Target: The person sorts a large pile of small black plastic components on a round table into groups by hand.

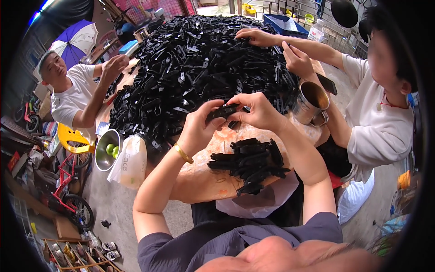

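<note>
My left hand (201, 128) and my right hand (259, 111) meet over the near part of the table, both closed on one small black plastic part (222, 112). Its exact kind is hard to make out; it is elongated with a dark glossy surface. Just beyond my hands rises a large heap of similar black plastic parts (190, 63). Between my forearms a smaller stack of long black parts (249, 164) lies near the table's front edge, many of them side by side. The table (192, 183) has an orange patterned cover.
A steel mug (311, 103) stands right of my right arm. Left are a metal bowl (105, 152) with green fruits (113, 150) and a white tissue pack (132, 162). Two co-workers sit left (74, 93) and right (378, 118), hands by the heap. A blue crate (284, 26) stands behind.
</note>
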A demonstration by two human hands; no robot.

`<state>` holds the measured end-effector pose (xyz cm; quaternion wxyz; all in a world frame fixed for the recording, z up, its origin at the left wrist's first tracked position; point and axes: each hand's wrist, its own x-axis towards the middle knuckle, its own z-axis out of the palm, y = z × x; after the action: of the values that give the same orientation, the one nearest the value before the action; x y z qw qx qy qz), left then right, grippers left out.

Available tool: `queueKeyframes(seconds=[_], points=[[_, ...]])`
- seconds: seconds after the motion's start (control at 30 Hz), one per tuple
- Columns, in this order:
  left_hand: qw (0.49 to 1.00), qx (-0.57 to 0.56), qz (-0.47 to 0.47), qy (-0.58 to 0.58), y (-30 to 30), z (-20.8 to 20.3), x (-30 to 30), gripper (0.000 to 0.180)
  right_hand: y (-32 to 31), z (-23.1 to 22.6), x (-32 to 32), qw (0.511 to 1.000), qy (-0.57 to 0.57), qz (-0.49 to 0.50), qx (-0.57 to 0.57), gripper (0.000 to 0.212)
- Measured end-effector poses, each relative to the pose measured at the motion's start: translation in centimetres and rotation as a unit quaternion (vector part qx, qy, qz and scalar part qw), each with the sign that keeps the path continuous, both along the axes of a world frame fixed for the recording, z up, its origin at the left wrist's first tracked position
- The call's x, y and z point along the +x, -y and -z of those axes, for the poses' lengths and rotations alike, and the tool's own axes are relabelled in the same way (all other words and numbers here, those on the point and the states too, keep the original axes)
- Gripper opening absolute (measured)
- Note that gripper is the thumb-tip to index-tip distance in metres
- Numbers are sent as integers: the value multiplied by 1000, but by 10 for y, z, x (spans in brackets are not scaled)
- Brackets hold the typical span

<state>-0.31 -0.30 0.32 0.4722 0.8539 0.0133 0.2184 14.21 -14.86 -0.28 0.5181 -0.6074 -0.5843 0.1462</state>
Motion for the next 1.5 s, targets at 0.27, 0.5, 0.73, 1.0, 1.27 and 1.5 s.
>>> queueKeyframes(seconds=[0.27,0.5,0.73,1.0,1.27,1.5], points=[[979,98,134,-116,0,20,4,23,18,6,45,904,234,344,-95,27],[968,170,156,-93,-4,25,0,23,8,2,37,820,328,393,-257,20],[994,87,26,-63,3,16,4,19,13,18,39,854,354,328,-194,20],[996,61,-48,33,0,20,10,52,3,-6,22,948,99,272,132,14],[965,204,-92,140,1,20,8,34,-11,6,-10,970,-221,82,61,21],[970,-229,-67,-45,-15,16,13,29,9,5,11,862,317,265,-294,28]])
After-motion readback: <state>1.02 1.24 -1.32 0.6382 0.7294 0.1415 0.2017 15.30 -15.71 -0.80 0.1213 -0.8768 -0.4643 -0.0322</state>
